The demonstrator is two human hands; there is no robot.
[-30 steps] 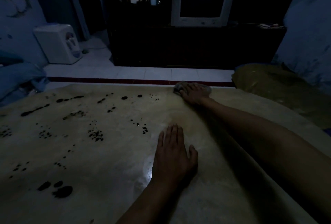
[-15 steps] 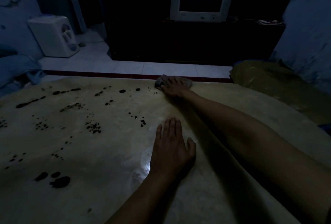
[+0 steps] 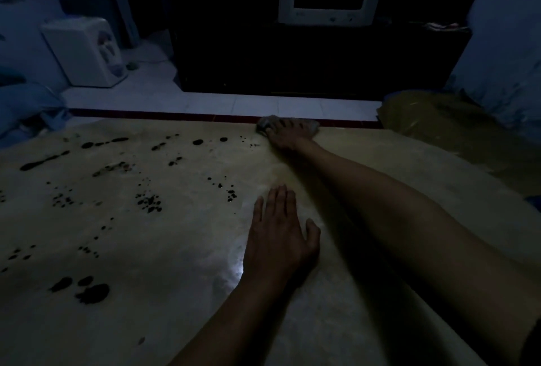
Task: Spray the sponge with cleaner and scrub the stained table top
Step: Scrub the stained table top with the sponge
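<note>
Two bare arms reach over the smooth, shiny, pale tabletop [image 3: 164,248], where many dark round spots [image 3: 90,292] dot the left half: the left hand [image 3: 278,239] lies flat and open near the middle, and the right hand [image 3: 288,137] presses down on one lumpy grey sponge [image 3: 265,122] at the far edge.

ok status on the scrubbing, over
Right hand pressing sponge at table top's far edge. Left hand flat, empty. Dark stains left of both, nothing blocking.
</note>
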